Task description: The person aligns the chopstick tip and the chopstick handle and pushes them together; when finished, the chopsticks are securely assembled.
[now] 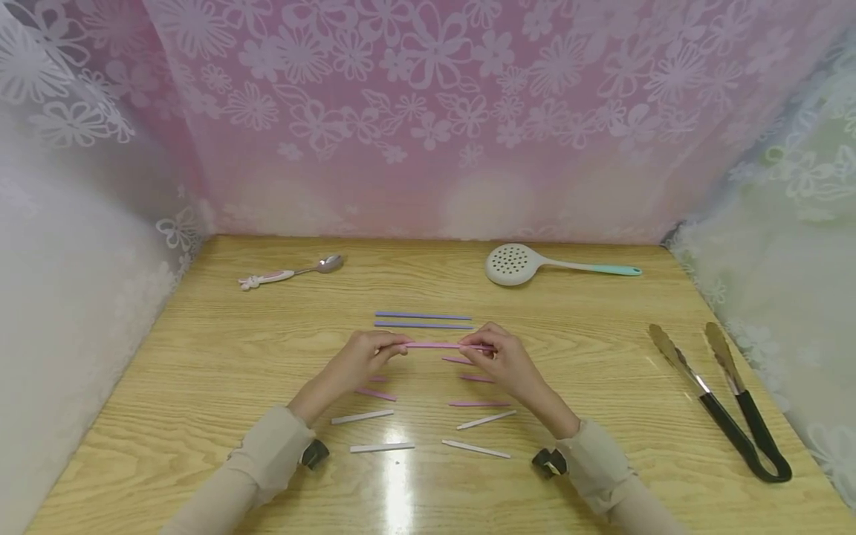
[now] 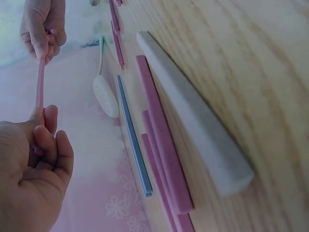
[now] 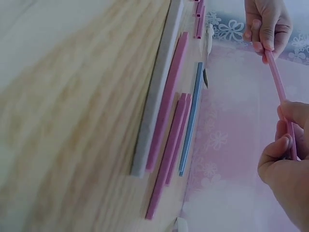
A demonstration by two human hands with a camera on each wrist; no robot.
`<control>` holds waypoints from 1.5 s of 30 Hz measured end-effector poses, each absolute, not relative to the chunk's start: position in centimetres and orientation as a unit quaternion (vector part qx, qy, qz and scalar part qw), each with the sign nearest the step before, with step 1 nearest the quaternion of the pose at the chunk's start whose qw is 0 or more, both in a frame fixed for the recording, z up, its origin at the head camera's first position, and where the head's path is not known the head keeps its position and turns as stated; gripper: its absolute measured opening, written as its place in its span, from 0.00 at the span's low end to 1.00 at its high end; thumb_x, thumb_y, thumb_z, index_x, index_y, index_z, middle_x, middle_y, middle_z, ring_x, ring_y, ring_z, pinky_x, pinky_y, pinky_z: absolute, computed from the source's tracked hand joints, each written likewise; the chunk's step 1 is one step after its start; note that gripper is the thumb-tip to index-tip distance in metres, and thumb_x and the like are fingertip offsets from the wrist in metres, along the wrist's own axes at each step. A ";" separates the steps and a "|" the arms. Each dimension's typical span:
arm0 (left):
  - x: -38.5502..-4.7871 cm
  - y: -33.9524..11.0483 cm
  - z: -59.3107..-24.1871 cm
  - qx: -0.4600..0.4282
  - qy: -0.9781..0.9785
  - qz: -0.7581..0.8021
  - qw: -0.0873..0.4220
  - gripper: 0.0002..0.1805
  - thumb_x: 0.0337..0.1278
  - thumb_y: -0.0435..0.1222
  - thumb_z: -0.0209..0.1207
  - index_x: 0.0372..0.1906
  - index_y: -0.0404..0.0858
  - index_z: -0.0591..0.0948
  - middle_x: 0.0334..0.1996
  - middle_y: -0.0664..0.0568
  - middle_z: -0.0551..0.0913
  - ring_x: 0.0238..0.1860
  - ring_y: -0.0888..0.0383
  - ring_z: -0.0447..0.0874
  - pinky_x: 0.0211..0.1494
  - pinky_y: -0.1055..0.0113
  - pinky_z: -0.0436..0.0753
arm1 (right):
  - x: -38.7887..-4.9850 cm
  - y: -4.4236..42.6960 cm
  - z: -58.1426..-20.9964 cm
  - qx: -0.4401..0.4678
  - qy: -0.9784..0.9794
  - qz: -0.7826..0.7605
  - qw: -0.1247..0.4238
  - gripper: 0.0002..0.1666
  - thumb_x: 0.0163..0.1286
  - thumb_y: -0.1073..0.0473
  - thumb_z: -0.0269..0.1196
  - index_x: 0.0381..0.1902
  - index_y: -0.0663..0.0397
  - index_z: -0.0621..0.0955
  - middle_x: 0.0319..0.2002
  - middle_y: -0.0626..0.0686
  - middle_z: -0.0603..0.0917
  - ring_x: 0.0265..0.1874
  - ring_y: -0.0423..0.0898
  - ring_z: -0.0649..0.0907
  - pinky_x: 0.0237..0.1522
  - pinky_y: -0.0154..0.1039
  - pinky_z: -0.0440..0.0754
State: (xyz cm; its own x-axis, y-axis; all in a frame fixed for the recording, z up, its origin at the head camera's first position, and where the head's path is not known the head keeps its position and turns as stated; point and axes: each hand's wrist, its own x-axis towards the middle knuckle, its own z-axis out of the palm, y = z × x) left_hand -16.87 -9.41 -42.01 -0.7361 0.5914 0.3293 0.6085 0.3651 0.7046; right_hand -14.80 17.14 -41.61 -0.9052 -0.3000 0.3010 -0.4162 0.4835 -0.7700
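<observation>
A pink chopstick (image 1: pixel 433 345) is held level above the table between both hands. My left hand (image 1: pixel 366 358) pinches its left end between thumb and fingers. Nearer the other end, my right hand (image 1: pixel 498 358) pinches it, and the tip pokes out past the fingers. Whether it is one piece or two halves meeting cannot be told. Just behind the hands lie two long blue chopsticks (image 1: pixel 423 325), side by side. Short pink chopstick pieces (image 1: pixel 479 404) rest below both hands, some partly hidden by them. White chopstick pieces (image 1: pixel 382 447) lie closer to the front, two on each side.
At the back left lies a spoon (image 1: pixel 267 277) with a rabbit-shaped handle. A slotted skimmer (image 1: pixel 512 264) with a green-tipped handle is at the back right. Black-handled tongs (image 1: pixel 742 427) lie spread on the right. Flowered curtains (image 1: pixel 428 134) hang behind and beside the wooden table (image 1: pixel 200 416).
</observation>
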 end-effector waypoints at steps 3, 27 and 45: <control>-17.1 -9.4 -42.0 -0.346 -0.830 -0.437 0.001 0.12 0.63 0.30 0.55 0.47 0.27 0.81 0.41 0.37 0.85 0.26 0.54 0.83 0.30 0.75 0.82 | -15.1 17.3 -41.6 0.214 -0.859 0.463 0.052 0.05 0.62 0.67 0.65 0.37 0.62 0.85 0.34 0.52 0.81 0.29 0.37 0.74 0.31 0.28 0.76; -18.1 -11.5 -43.4 -0.256 -0.871 -0.419 -0.033 0.11 0.60 0.30 0.60 0.46 0.32 0.82 0.41 0.45 0.84 0.36 0.58 0.79 0.40 0.72 0.81 | -17.4 18.8 -43.8 0.168 -0.887 0.425 -0.063 0.10 0.65 0.61 0.64 0.42 0.59 0.85 0.39 0.53 0.83 0.39 0.46 0.80 0.42 0.37 0.81; -20.5 -12.3 -44.7 -0.239 -0.886 -0.394 -0.056 0.09 0.59 0.29 0.60 0.43 0.30 0.83 0.39 0.45 0.84 0.38 0.55 0.79 0.44 0.64 0.81 | -19.8 17.6 -45.0 0.172 -0.904 0.389 -0.050 0.07 0.64 0.63 0.64 0.38 0.60 0.86 0.33 0.53 0.81 0.33 0.45 0.77 0.37 0.38 0.78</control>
